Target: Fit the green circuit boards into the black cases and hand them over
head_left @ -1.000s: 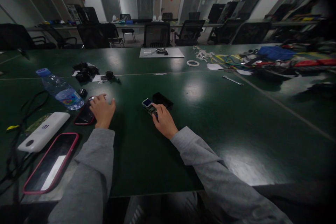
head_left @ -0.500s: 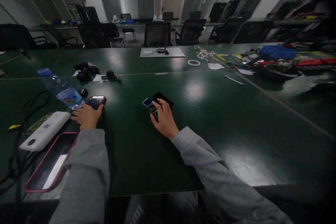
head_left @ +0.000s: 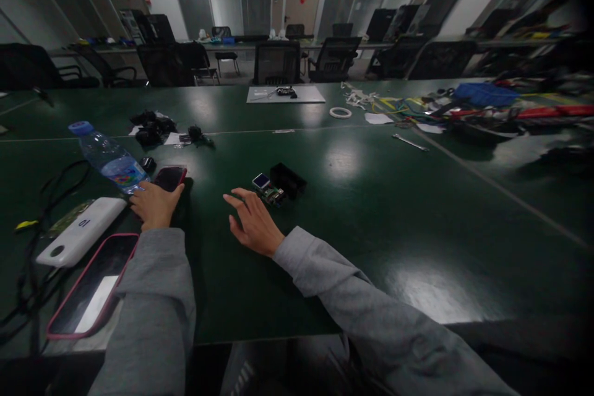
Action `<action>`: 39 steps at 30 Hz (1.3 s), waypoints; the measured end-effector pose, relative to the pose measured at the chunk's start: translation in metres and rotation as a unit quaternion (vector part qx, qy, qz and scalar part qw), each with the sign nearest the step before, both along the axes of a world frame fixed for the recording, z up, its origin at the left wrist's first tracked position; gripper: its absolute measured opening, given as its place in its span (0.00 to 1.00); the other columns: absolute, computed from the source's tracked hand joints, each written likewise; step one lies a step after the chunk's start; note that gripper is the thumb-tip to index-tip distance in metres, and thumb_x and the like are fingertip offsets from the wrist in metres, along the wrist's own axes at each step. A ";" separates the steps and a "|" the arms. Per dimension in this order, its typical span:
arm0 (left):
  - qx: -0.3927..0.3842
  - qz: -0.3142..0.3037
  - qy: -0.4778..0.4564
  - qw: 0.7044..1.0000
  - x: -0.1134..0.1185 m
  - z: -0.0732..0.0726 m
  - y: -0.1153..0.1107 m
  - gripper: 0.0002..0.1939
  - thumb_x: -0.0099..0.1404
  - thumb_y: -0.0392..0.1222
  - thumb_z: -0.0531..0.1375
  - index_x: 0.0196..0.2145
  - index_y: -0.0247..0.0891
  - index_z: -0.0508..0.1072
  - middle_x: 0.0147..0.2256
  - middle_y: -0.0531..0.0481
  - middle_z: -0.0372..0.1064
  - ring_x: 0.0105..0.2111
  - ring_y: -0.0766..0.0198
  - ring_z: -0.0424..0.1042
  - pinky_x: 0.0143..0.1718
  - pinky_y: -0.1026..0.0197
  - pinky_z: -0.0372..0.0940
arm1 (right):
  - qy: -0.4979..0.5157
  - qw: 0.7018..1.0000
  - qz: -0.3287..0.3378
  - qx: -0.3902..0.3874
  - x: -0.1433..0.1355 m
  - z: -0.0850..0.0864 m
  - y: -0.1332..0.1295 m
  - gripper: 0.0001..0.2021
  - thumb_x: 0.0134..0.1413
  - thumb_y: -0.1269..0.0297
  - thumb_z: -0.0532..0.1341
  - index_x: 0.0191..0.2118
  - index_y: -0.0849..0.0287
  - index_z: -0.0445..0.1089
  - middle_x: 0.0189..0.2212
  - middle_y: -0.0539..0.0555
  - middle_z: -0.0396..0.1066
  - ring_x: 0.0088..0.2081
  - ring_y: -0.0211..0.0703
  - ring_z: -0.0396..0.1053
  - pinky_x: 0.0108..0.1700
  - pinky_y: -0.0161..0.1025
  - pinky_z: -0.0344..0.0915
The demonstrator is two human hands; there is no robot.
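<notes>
My left hand (head_left: 155, 205) lies over the near part of a phone in a red case (head_left: 169, 178), its thumb along the right edge and its fingers round the left. A water bottle (head_left: 109, 158) leans close to those fingertips. With fingers apart and nothing in them, my right hand (head_left: 253, 223) is over the table, left of and nearer than a small circuit board with a little screen (head_left: 269, 190). Behind the board, close against it, sits an open black case (head_left: 288, 180).
A white power bank (head_left: 81, 232), a larger phone with a pink rim (head_left: 93, 288) and black cables (head_left: 30, 272) lie at the left. Farther off are black adapters (head_left: 153, 129), a white ring (head_left: 340, 112), a wrench (head_left: 411, 142) and tangled wires (head_left: 403, 105).
My right hand has let go of the circuit board and moved left and nearer, leaving the board by the black case. The red-cased phone's screen looks darker; my left hand has barely moved.
</notes>
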State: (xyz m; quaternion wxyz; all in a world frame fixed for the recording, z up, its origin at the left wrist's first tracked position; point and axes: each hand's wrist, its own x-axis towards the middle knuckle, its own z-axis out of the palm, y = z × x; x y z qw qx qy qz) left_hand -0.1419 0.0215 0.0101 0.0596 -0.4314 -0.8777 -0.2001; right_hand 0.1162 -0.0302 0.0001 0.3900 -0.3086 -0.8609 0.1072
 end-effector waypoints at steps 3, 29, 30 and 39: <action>0.040 -0.002 0.027 0.999 0.013 0.003 -0.006 0.46 0.54 0.63 0.62 0.55 0.19 0.57 0.51 0.20 0.62 0.53 0.32 0.63 0.51 0.39 0.60 | 0.110 0.986 0.036 -0.122 -0.035 -0.007 0.015 0.24 0.63 0.65 0.55 0.63 0.61 0.55 0.56 0.61 0.59 0.58 0.46 0.58 0.62 0.47 0.60; 0.198 -0.127 0.004 0.972 0.061 0.001 -0.013 0.40 0.52 0.55 0.67 0.54 0.28 0.58 0.50 0.31 0.61 0.54 0.41 0.60 0.56 0.39 0.55 | 0.545 0.453 0.179 -0.683 -0.130 -0.008 0.091 0.25 0.68 0.45 0.49 0.53 0.62 0.65 0.39 0.51 0.72 0.45 0.40 0.72 0.57 0.48 0.66; 0.198 -0.126 0.005 0.972 0.062 0.001 -0.013 0.40 0.52 0.55 0.67 0.54 0.28 0.58 0.50 0.32 0.61 0.54 0.41 0.60 0.56 0.39 0.55 | 0.547 0.450 0.180 -0.683 -0.130 -0.007 0.091 0.25 0.68 0.45 0.49 0.53 0.62 0.64 0.39 0.51 0.72 0.45 0.40 0.72 0.57 0.48 0.66; 0.201 -0.124 0.014 0.972 0.060 -0.002 -0.010 0.41 0.52 0.58 0.66 0.54 0.28 0.59 0.50 0.32 0.61 0.53 0.41 0.60 0.55 0.40 0.56 | 0.531 0.485 0.187 -0.670 -0.126 -0.004 0.087 0.26 0.70 0.46 0.44 0.54 0.63 0.64 0.40 0.54 0.73 0.46 0.40 0.72 0.55 0.45 0.68</action>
